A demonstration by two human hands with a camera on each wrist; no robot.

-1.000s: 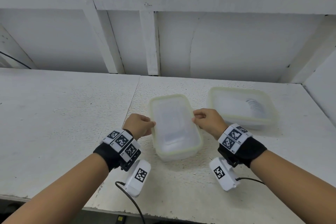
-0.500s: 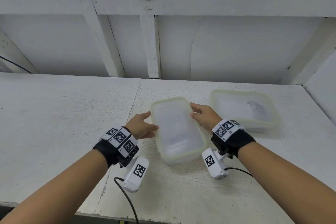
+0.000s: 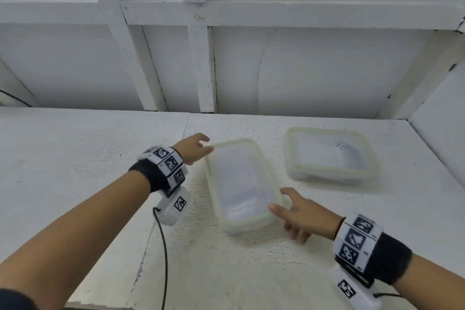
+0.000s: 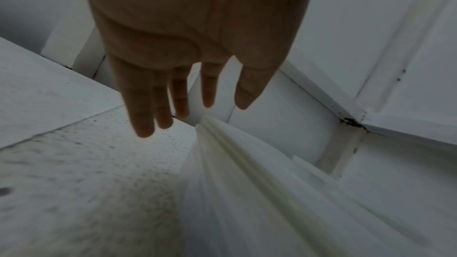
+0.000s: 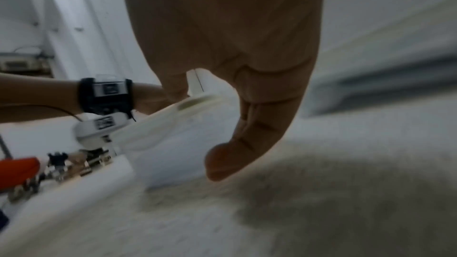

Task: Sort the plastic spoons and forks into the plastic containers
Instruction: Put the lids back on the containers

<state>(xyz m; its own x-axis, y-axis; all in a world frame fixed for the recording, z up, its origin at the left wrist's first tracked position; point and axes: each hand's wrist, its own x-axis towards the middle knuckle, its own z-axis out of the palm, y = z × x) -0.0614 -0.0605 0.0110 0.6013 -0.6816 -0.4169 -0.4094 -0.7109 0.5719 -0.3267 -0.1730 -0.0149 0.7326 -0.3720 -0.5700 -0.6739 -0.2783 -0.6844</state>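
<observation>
Both hands open-fingered at the near container (image 3: pixel 242 184): left hand (image 3: pixel 192 147) at its far corner, right hand (image 3: pixel 300 214) at its near corner. Probably straightening it; lid next.

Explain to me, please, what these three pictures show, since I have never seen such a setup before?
No machine here: a person works with two bare hands, wearing a camera on the head and one on each wrist, on black bands with square markers.

The head view looks down at a white table. On it sit two lidded plastic boxes: the near box between the hands, and the far box to the right, with what looks like stacked cutlery showing faintly through its lid.

The left hand is at the near box's far left corner; the left wrist view looks along its straight fingers at the box rim. The right hand is at the near right corner; its wrist view is blurred.

Neither hand has a grip on anything; whether they touch the box I cannot tell.
</observation>
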